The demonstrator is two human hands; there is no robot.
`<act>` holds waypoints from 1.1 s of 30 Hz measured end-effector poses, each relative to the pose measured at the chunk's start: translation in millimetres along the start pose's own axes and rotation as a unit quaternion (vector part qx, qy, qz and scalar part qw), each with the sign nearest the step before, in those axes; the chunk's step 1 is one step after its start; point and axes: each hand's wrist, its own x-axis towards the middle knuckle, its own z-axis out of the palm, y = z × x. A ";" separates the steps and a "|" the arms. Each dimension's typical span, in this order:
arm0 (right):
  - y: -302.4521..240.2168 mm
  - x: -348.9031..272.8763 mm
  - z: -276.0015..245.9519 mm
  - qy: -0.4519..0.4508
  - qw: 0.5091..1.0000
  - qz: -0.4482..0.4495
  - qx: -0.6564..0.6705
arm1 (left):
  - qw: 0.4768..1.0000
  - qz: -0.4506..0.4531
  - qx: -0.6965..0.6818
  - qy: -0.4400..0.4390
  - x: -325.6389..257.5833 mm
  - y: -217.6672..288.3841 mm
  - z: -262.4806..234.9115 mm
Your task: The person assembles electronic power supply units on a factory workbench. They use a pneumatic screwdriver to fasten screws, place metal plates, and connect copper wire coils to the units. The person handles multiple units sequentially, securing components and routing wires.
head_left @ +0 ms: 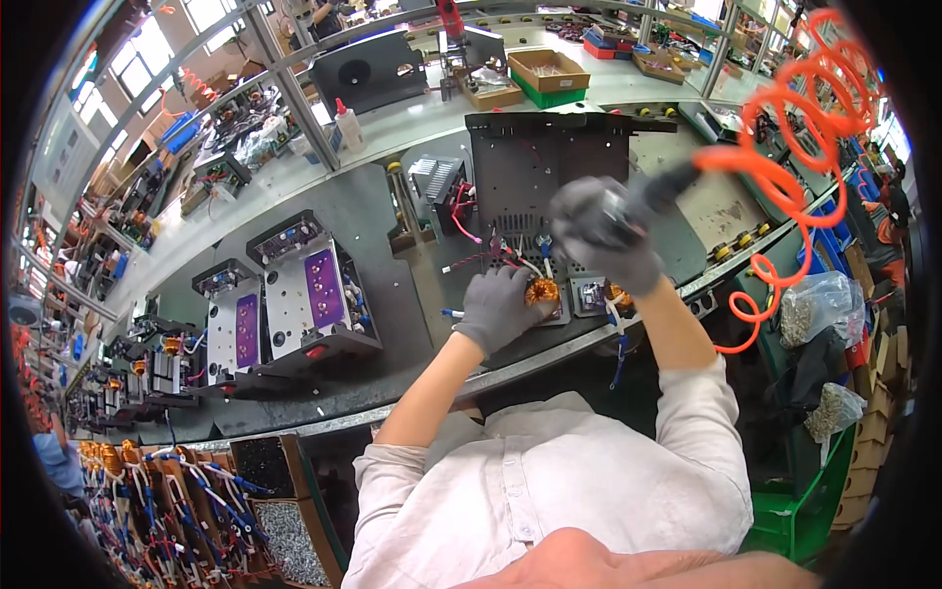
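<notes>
My left hand [497, 308], in a grey glove, is closed about a copper-wound coil [543, 291], thumb and fingers against its left side. The coil sits on a small metal part at the near side of a black perforated metal chassis [549, 147]. Coloured wires with terminals [530, 260] stand up beside the fingertips. My right hand [601, 231], also gloved and blurred by motion, grips a dark air tool [667, 188], seemingly a screwdriver, above the chassis; its tip is hidden. A second small unit with a coil [592, 294] lies below that hand.
An orange coiled hose [775, 167] runs from the tool to the upper right. Metal units with purple boards [322, 285] stand at left. A silver-finned box [439, 182] sits left of the chassis. Wired coils [167, 491] fill a bin at lower left. A white bottle [347, 128] stands behind.
</notes>
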 end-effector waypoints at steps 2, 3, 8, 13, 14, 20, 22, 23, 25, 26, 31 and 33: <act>-35.0 -46.2 -28.2 -0.004 1.000 -0.013 0.001 | 0.992 -0.025 -0.032 -0.120 8.6 5.5 -1.8; -44.4 -75.1 -40.5 0.015 0.998 0.019 0.055 | 0.987 -0.038 -0.049 -0.148 11.8 8.3 -4.6; -56.7 -189.6 -88.1 0.236 0.951 0.191 -0.055 | 0.975 -0.086 -0.089 -0.184 7.5 10.2 -4.6; -3.5 -246.0 -146.5 0.564 0.800 0.125 -0.162 | 0.986 -0.087 -0.077 -0.123 -2.2 12.9 7.8; 22.7 -258.5 -171.9 0.593 0.786 0.092 -0.147 | 0.987 -0.088 -0.072 -0.118 -3.2 16.4 7.3; 113.2 -259.3 -227.6 0.647 0.759 0.070 -0.001 | 0.980 -0.159 -0.026 -0.112 -14.8 40.0 2.8; 116.8 -254.2 -222.0 0.627 0.764 0.122 0.092 | 0.978 -0.172 -0.024 -0.115 -18.0 45.7 -2.4; 125.6 -250.7 -222.6 0.632 0.758 0.130 0.100 | 0.976 -0.180 -0.021 -0.116 -20.0 46.8 -4.0; 157.6 -253.9 -232.2 0.648 0.738 0.149 0.118 | 0.979 -0.174 -0.017 -0.104 -22.3 43.8 -1.1; 217.4 -312.9 -278.9 0.602 0.776 0.172 0.074 | 0.983 -0.153 -0.024 -0.094 -23.0 41.9 0.4; 237.5 -357.6 -205.2 0.602 0.685 0.225 0.343 | 0.987 -0.147 -0.015 -0.064 -34.1 35.0 -2.6; 269.3 -390.6 -174.2 0.568 0.614 0.529 0.145 | 0.987 -0.150 -0.021 -0.059 -36.5 32.7 -4.6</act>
